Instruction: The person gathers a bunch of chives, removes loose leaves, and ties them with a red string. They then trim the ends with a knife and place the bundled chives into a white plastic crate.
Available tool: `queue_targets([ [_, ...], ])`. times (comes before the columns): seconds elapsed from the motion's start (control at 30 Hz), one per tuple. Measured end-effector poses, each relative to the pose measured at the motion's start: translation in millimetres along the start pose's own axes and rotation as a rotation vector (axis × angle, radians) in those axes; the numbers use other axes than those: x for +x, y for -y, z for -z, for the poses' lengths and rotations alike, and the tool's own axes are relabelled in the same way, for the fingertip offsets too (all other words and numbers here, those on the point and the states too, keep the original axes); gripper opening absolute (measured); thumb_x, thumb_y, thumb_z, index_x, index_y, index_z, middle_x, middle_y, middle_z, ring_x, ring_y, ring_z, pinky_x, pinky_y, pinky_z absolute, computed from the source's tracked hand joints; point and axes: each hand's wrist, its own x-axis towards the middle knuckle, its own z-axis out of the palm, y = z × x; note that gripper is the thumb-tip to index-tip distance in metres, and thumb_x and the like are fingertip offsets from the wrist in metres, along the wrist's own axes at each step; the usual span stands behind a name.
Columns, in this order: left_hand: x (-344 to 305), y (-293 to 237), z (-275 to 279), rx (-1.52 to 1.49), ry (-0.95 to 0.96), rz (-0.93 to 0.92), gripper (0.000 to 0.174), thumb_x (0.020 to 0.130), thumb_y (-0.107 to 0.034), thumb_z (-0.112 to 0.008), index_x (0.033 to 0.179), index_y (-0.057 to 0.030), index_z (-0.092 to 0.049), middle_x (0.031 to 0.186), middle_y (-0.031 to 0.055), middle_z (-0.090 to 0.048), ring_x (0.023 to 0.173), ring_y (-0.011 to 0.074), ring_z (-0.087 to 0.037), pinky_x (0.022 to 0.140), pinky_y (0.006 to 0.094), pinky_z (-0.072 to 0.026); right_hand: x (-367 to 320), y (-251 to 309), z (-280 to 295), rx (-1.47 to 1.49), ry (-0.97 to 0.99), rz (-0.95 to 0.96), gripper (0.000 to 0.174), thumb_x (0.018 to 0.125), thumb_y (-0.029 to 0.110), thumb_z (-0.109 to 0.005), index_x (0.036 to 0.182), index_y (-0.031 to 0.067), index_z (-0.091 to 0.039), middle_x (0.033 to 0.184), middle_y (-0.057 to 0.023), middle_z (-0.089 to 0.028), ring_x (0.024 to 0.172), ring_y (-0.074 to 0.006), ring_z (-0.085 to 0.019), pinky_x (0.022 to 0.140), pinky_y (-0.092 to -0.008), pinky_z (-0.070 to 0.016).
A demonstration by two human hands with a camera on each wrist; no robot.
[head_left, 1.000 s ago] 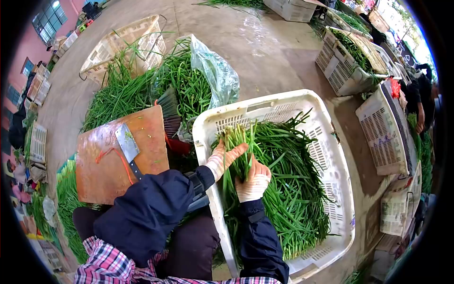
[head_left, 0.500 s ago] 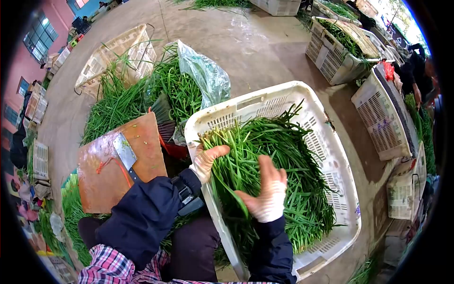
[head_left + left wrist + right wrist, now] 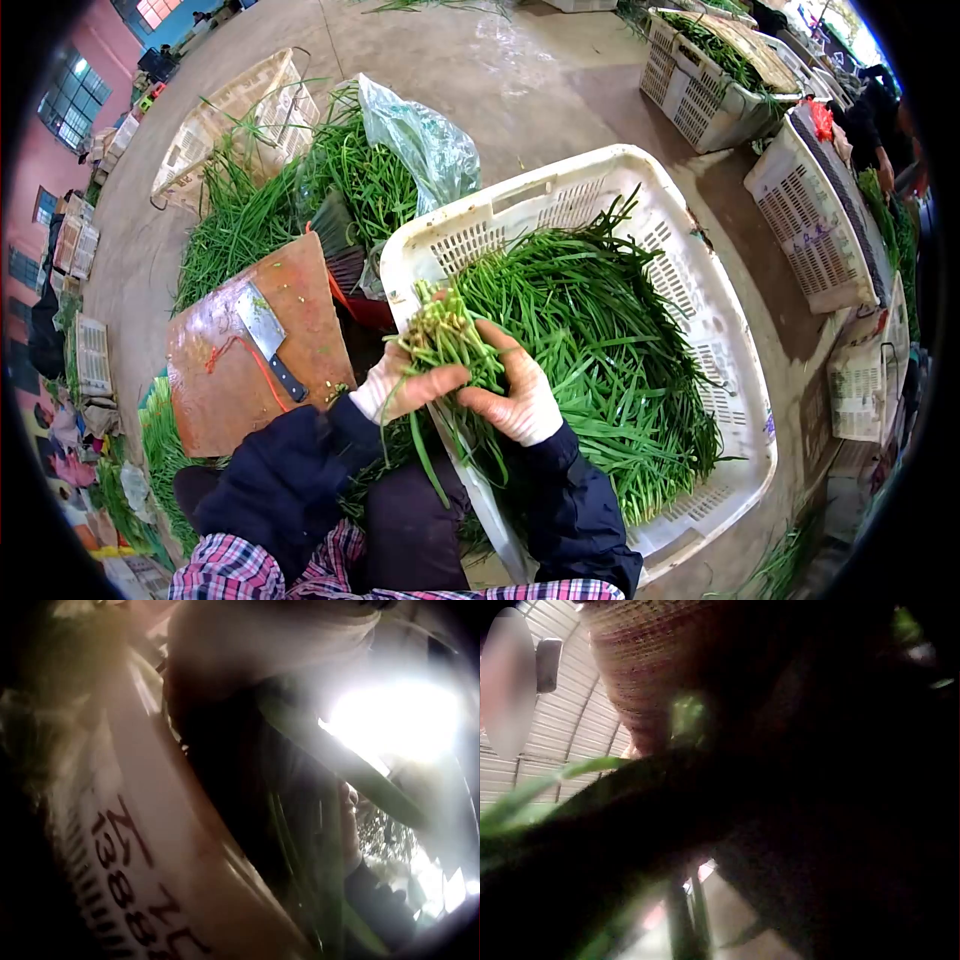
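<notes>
Both hands grip one bunch of chives (image 3: 455, 335) over the near left rim of a white plastic crate (image 3: 440, 238). My left hand (image 3: 405, 388) holds it from the left, thumb across the front. The right hand (image 3: 522, 400) wraps its right side, with thumb and fingers around the stems. Pale cut ends point up and away from the body, while a few blades dangle below the hands. More chives (image 3: 610, 350) fill much of the crate. Dark marker writing shows on the crate wall (image 3: 124, 862) in the left wrist view. Much of the right wrist view is dark, with chive blades (image 3: 555, 784) crossing it.
Left of the crate lies a brown board (image 3: 205, 400) with a cleaver (image 3: 262, 325) and red string on it. Behind are a brush (image 3: 338, 235), piled chives (image 3: 240, 225), a plastic bag (image 3: 420, 140) and another crate (image 3: 230, 110). More crates (image 3: 815, 230) line the right.
The right hand let go and lifted away rightward, then came back to grip the bunch. The bunch has moved toward the body, its cut ends now raised near the crate's left rim.
</notes>
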Motion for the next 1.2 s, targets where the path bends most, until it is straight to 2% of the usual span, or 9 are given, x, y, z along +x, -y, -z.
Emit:
queue_targets([
  [0.17, -18.0, -23.8, 6.9, -0.038, 0.145, 0.126, 0.108, 0.072, -0.023, -0.085, 0.152, -0.0079, -0.014, 0.15, 0.0047, -0.03, 0.136, 0.0162, -0.03, 0.111, 0.0337, -0.0301, -16.2, 14.0, -20.5, -0.358, 0.005, 0.251, 0.078, 0.074, 0.025, -0.077, 0.137, -0.0012, -0.04, 0.119, -0.0227, -0.055, 0.107, -0.0396, -0.055, 0.093, -0.0443, -0.0448],
  [0.47, -19.1, -32.6, -28.0, -0.284, 0.195, 0.197, 0.099, 0.075, -0.006, -0.082, 0.151, -0.0064, -0.019, 0.142, 0.0106, -0.045, 0.122, 0.0156, -0.048, 0.106, 0.0355, -0.0373, -34.9, 21.8, -30.1, -0.436, -0.107, 0.125, 0.08, 0.065, 0.011, -0.072, 0.136, -0.0047, -0.038, 0.117, -0.0215, -0.055, 0.101, -0.0399, -0.056, 0.088, -0.0457, -0.0465],
  [0.5, -16.7, -25.2, -28.1, -0.146, 0.222, 0.028, 0.114, 0.069, -0.023, -0.087, 0.153, -0.0097, -0.01, 0.147, 0.012, -0.04, 0.124, 0.0181, -0.047, 0.1, 0.0358, -0.0431, -36.7, 21.7, -31.4, -0.444, -0.09, 0.081, 0.08, 0.064, 0.01, -0.072, 0.135, -0.0049, -0.039, 0.116, -0.0216, -0.055, 0.1, -0.0397, -0.057, 0.088, -0.0456, -0.0468],
  [0.67, -27.0, -18.1, -31.2, -0.093, 0.071, 0.077, 0.078, 0.076, 0.001, -0.078, 0.141, -0.0038, -0.036, 0.119, 0.0064, -0.06, 0.104, 0.0123, -0.058, 0.088, 0.0262, -0.0481, -38.0, 27.5, -38.8, -0.583, -0.052, 0.015, 0.068, 0.065, 0.014, -0.072, 0.125, -0.0051, -0.046, 0.113, -0.0213, -0.056, 0.095, -0.0372, -0.058, 0.084, -0.0452, -0.0483],
  [0.8, -31.4, -36.1, -36.1, -0.235, -0.174, 0.222, 0.034, 0.081, -0.007, -0.075, 0.112, -0.0029, -0.062, 0.102, 0.0021, -0.065, 0.092, 0.0098, -0.059, 0.084, 0.0261, -0.0483, -26.0, 58.3, -21.7, -0.657, 0.073, 0.128, 0.059, 0.07, 0.026, -0.075, 0.116, -0.0033, -0.051, 0.109, -0.0189, -0.059, 0.094, -0.0345, -0.059, 0.082, -0.0434, -0.0481],
  [0.97, -30.7, -27.2, -25.1, -0.131, -0.07, 0.028, 0.031, 0.082, -0.008, -0.075, 0.111, -0.0041, -0.063, 0.102, 0.0024, -0.066, 0.092, 0.0101, -0.059, 0.084, 0.0265, -0.0473, -2.4, 70.9, 45.4, -0.278, 0.086, 0.005, 0.042, 0.074, 0.023, -0.074, 0.109, 0.0038, -0.065, 0.109, -0.0152, -0.065, 0.1, -0.0284, -0.064, 0.088, -0.0381, -0.0493],
  [1.03, -33.0, -18.0, -20.6, -0.127, -0.095, 0.026, 0.038, 0.078, -0.021, -0.078, 0.107, -0.0013, -0.063, 0.106, 0.0099, -0.067, 0.106, 0.0223, -0.059, 0.097, 0.0387, -0.044, 18.7, 47.5, 57.7, -0.164, -0.032, -0.147, 0.043, 0.076, 0.021, -0.072, 0.113, 0.0023, -0.063, 0.114, -0.0165, -0.064, 0.106, -0.0288, -0.063, 0.092, -0.0365, -0.0489],
  [1.13, -31.8, -23.9, -17.1, 0.051, -0.027, 0.03, 0.037, 0.079, -0.027, -0.078, 0.102, -0.0008, -0.065, 0.104, 0.0095, -0.066, 0.105, 0.0232, -0.059, 0.098, 0.0409, -0.0433, 58.1, 9.6, 39.2, -0.29, 0.084, -0.11, 0.078, 0.071, 0.031, -0.077, 0.136, 0.0016, -0.046, 0.134, -0.0217, -0.052, 0.125, -0.0321, -0.05, 0.105, -0.0359, -0.0398],
  [1.2, -31.1, -21.2, -12.0, 0.129, 0.013, -0.038, 0.031, 0.077, -0.013, -0.076, 0.106, -0.0054, -0.066, 0.102, 0.0036, -0.066, 0.102, 0.0154, -0.06, 0.092, 0.0324, -0.0454, 80.8, -22.4, 20.2, -0.278, 0.245, -0.162, 0.095, 0.068, 0.031, -0.081, 0.145, 0.0008, -0.034, 0.143, -0.0222, -0.043, 0.134, -0.0298, -0.041, 0.11, -0.034, -0.0335],
])
